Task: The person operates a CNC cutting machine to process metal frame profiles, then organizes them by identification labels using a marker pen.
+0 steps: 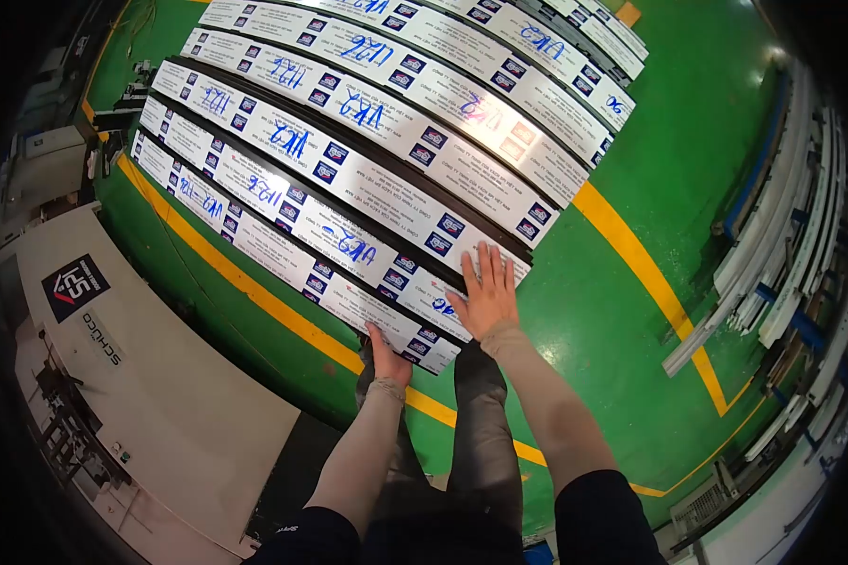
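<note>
Long white-filmed profiles with printed labels and blue handwriting lie side by side in front of me, dark gaps between them. My right hand rests with fingers spread on the right ends of the near profiles. My left hand is at the front edge of the nearest profile, close to its right end. Its thumb side touches that edge; the other fingers are partly hidden beneath or behind it, so its grip is unclear.
A beige machine with dark logo panels stands at the left. More long profiles lie on a rack at the right. Yellow lines cross the green floor. My legs are just below the near profiles.
</note>
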The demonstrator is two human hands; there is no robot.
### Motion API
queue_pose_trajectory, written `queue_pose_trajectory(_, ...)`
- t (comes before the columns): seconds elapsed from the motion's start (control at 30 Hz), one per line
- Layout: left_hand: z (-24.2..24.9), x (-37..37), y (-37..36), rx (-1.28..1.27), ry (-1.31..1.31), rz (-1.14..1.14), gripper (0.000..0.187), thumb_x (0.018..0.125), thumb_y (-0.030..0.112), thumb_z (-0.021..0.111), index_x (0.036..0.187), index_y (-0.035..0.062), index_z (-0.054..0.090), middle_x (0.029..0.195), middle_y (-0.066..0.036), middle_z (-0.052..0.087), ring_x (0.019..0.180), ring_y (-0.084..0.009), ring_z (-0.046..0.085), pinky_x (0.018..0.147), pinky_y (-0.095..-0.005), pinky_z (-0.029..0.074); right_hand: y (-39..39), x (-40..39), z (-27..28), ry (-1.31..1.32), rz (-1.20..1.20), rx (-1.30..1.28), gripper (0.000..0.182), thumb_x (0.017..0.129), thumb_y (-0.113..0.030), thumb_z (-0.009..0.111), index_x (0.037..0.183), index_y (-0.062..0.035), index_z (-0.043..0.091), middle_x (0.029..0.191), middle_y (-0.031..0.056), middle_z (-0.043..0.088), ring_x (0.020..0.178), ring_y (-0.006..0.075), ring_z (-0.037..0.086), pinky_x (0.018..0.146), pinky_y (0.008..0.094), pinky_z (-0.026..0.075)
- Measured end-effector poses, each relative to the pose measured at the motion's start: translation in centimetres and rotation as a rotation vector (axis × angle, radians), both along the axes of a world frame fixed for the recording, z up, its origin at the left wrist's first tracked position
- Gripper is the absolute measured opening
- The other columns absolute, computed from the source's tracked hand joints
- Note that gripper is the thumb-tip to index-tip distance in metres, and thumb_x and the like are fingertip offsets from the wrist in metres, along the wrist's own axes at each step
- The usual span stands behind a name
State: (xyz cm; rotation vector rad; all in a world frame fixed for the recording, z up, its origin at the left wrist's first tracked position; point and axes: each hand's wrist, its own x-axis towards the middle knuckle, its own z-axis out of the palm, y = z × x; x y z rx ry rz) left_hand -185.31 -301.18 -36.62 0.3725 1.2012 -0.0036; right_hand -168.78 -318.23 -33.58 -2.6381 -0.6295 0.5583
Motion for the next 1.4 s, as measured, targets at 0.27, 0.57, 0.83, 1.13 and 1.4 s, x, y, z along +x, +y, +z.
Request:
queue_pose_trajectory(0.27, 0.9, 0.7, -0.3, 0.079, 0.050, 0.013, 0.078, 0.094, 0.064, 0.040, 0.149, 0.0098, 0.027, 0.151, -0.007, 0.035, 0.134, -0.0272, 0.037, 0.111, -0.0427, 0.030, -5.9, -8.8, 2.7, 0.141, -0.157, -0.211, 0.074, 0.090, -0.041, 0.058, 0.145, 0.0001, 0.030, 0.154, 0.0199, 0.022, 0.144, 0.0370, 0.017, 0.117, 0.0527, 0.011)
queue_pose_trajectory(0.57, 0.7, -1.8, -3.2, 0.030, 0.235, -0.154, 0.076, 0.091, 0.062, 0.051, 0.140, 0.0050, 0.041, 0.140, -0.012, 0.047, 0.125, -0.0262, 0.049, 0.099, -0.0436, 0.042, 3.7, -1.9, 2.9, 0.000, 0.240, -0.195, 0.079, 0.088, -0.041, 0.058, 0.148, -0.0009, 0.026, 0.155, 0.0146, 0.025, 0.142, 0.0330, 0.026, 0.116, 0.0497, 0.020)
queue_pose_trajectory(0.83, 3.5, -13.9, 3.7, 0.480, 0.020, -1.451, 0.044, 0.086, 0.045, 0.065, 0.090, 0.0025, 0.074, 0.084, -0.012, 0.072, 0.077, -0.0217, 0.068, 0.071, -0.0325, 0.051, -20.4, -23.2, 14.9, 0.947, -0.042, -0.760, 0.080, 0.087, -0.063, 0.044, 0.139, -0.0026, 0.042, 0.137, 0.0201, 0.051, 0.124, 0.0368, 0.051, 0.102, 0.0465, 0.043)
queue_pose_trajectory(1.13, 14.8, -23.9, 21.1, 0.816, -0.603, -1.115, 0.036, 0.090, 0.035, 0.064, 0.110, 0.0058, 0.065, 0.092, -0.005, 0.067, 0.072, -0.0185, 0.061, 0.062, -0.0326, 0.050, -10.6, -29.6, 17.1, 1.011, -0.366, -0.714, 0.077, 0.084, -0.063, 0.051, 0.133, -0.0039, 0.051, 0.136, 0.0205, 0.051, 0.126, 0.0359, 0.049, 0.104, 0.0435, 0.041)
queue_pose_trajectory(1.4, 21.9, -28.8, 31.5, 0.229, -0.053, -0.877, 0.034, 0.090, 0.034, 0.064, 0.110, 0.0065, 0.066, 0.092, -0.005, 0.068, 0.074, -0.0180, 0.061, 0.065, -0.0318, 0.050, 34.4, -14.4, 31.3, 0.531, -0.163, 0.505, 0.061, 0.091, -0.050, 0.057, 0.127, -0.0005, 0.057, 0.117, 0.0196, 0.065, 0.109, 0.0291, 0.061, 0.093, 0.0354, 0.046)
